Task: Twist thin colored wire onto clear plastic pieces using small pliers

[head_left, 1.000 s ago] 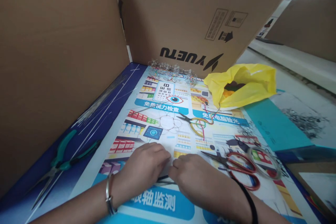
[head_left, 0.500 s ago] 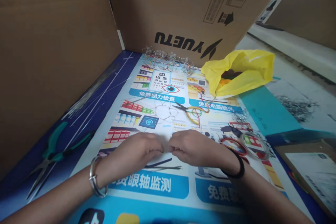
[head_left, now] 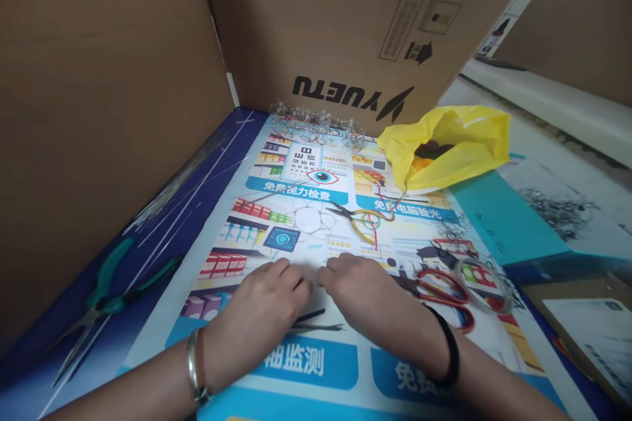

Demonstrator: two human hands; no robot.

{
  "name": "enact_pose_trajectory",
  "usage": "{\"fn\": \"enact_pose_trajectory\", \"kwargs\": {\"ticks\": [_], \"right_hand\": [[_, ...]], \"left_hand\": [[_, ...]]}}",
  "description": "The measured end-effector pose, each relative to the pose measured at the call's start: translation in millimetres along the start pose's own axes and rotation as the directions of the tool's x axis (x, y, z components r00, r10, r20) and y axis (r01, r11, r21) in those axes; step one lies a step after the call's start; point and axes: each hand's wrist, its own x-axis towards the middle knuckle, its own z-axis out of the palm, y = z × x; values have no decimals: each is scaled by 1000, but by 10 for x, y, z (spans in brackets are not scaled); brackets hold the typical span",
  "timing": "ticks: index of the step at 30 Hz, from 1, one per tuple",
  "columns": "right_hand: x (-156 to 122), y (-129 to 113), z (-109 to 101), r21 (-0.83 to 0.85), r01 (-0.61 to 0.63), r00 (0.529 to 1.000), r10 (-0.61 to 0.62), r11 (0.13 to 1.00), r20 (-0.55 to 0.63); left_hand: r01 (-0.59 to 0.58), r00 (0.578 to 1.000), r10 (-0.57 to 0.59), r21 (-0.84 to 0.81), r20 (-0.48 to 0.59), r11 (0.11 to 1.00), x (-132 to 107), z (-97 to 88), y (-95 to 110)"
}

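My left hand [head_left: 274,299] is closed with its knuckles up, over the middle of the printed mat. My right hand [head_left: 353,283] sits just to its right, fingers curled in, a small gap between the two. Whatever their fingertips pinch is hidden or too thin to make out. Beyond them lie a flower-shaped piece of bent wire [head_left: 313,218] and small yellow-handled pliers [head_left: 359,220] with red and green cord. Short dark wires [head_left: 318,327] rest on the mat between my wrists. Red-handled scissors [head_left: 444,289] lie beside my right wrist.
Green-handled pliers [head_left: 106,296] and loose straight wires [head_left: 160,200] lie at left. Cardboard walls [head_left: 345,20] stand left and behind, with tangled wire pieces [head_left: 316,125] along the back. At right are a yellow bag [head_left: 459,145], a clear round roll [head_left: 484,286] and wire scraps [head_left: 557,210].
My left hand has turned so its knuckles face up more. My right hand has shifted slightly down, uncovering more of the scissors. The camera view has tilted a little.
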Motion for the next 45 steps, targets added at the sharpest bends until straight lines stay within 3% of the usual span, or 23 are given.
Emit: {"fn": "enact_pose_trajectory", "kwargs": {"ticks": [7, 18, 29, 35, 38, 41, 43, 45], "right_hand": [[49, -54, 26, -21, -37, 999, 36, 999, -17], [106, -128, -13, 26, -101, 995, 101, 995, 0], [106, -210, 77, -89, -100, 995, 97, 991, -32], [137, -172, 107, 31, -139, 989, 140, 990, -37], [180, -91, 136, 201, -190, 976, 206, 961, -66], [231, 3, 197, 541, -206, 945, 309, 816, -107], [260, 40, 252, 790, -189, 921, 384, 584, -64], [284, 47, 306, 950, -155, 908, 417, 271, 29]], "left_hand": [[33, 998, -30, 63, -46, 997, 2, 61, -8], [3, 1000, -2, 53, -18, 999, -10, 89, -13], [61, 998, -62, 57, 12, 996, -5, 107, 60], [78, 997, -78, -12, -9, 997, -18, 80, 11], [124, 991, -129, -125, -34, 984, -8, 73, -75], [191, 966, -240, -350, -102, 917, 24, 97, -182], [206, 935, -330, -555, -131, 805, 56, 120, -234], [254, 897, -436, -730, -68, 634, 92, 137, -257]]}}
